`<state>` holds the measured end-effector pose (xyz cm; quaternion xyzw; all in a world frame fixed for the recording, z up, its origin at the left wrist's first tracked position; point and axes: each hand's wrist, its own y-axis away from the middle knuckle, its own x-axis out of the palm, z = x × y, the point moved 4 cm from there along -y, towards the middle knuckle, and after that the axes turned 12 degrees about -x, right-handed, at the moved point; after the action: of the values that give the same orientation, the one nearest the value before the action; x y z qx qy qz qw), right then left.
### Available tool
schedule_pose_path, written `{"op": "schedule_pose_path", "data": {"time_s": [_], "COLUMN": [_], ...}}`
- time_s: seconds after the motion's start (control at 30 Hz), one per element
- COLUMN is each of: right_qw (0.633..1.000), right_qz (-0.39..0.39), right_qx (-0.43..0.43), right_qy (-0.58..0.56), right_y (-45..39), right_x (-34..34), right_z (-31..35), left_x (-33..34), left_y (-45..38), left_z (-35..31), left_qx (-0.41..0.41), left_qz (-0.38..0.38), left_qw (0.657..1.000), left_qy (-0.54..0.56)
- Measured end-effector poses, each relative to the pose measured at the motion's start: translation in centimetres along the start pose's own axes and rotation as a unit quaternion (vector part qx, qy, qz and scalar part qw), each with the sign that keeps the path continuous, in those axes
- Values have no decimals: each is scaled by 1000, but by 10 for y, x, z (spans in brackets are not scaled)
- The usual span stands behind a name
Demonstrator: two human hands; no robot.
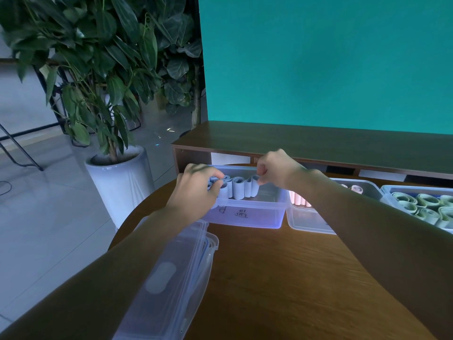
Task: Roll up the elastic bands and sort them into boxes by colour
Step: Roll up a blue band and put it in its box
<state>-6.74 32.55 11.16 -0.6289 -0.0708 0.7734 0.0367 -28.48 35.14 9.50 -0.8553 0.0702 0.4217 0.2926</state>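
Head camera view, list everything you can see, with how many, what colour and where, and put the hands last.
Clear plastic boxes: three, in a row at the table's far side.
Pale blue rolled elastic bands: several, standing upright in the left box.
Pink rolled bands: several, middle box.
Green rolled bands: several, right box.
Clear plastic lids: a stack, count unclear, near left on the table.
Round brown wooden table: one, centre.
Brown wooden shelf: one, behind the table.
Teal backdrop: one, behind.
Potted plant in white pot: one, left, on the floor.
Left hand: grips the blue rolls at the row's left end.
Right hand: pinches the rightmost blue roll.
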Motion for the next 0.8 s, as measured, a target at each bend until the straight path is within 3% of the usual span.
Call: {"op": "schedule_pose_path", "data": {"time_s": [0.43,0.8], "right_qw": [995,981], "right_qz": [-74,-161], "right_qx": [-13,35], "right_qy": [-60,-105], "right_y": [48,226], "right_x": [-35,-62], "right_z": [0,-12], "left_x": [-8,4], "left_y": [14,96], "left_z": [-28,-136], "left_qx": [12,35], "left_qz": [-5,39], "left_qw": [1000,998], "left_qy": [2,29]}}
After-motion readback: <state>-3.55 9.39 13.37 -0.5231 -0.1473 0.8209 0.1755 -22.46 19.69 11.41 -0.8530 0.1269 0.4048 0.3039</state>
